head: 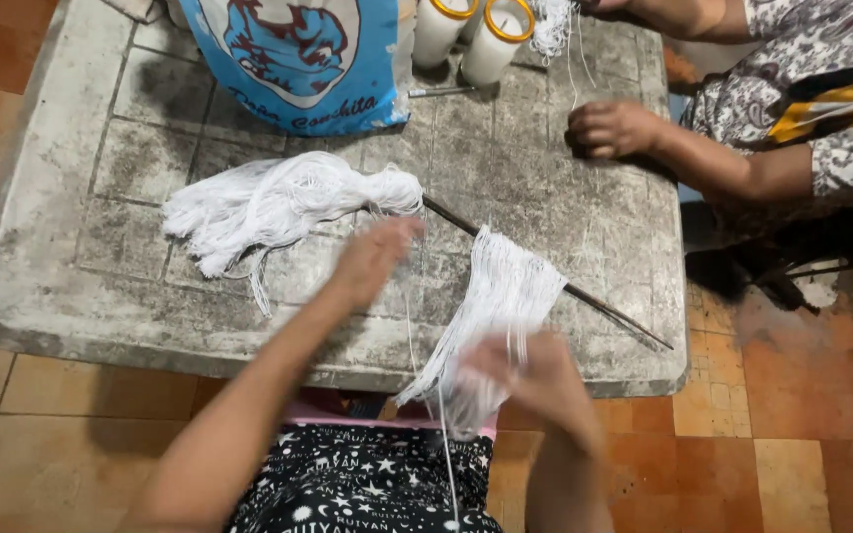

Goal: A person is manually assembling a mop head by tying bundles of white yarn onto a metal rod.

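Observation:
A thin dark rod [594,301] lies slantwise across the grey stone table [71,197], and several white strings [510,286] hang over it toward me. My right hand [535,375], blurred, grips the lower ends of those strings near the table's front edge. My left hand [372,259], also blurred, hovers with fingers apart just below a loose bundle of white string [269,202] lying on the table; a single thin strand runs down from near it.
A blue printed bag [303,59] stands at the back of the table beside two white cylinders with yellow rims [491,39]. Another person in patterned clothing sits at the right, one hand [609,128] resting on the table. Tiled floor surrounds the table.

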